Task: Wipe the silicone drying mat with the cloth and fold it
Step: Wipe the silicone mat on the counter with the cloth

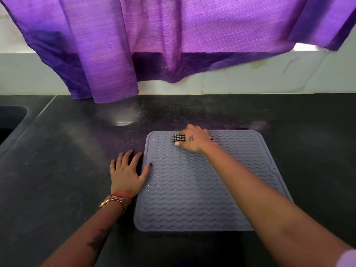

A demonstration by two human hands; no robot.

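One mat, grey, flat on counter. Right hand grips checked cloth at far edge. Left hand flat, fingers spread, thumb on mat's left edge.

Dark speckled countertop, white tiled wall, purple curtain, sink at left.
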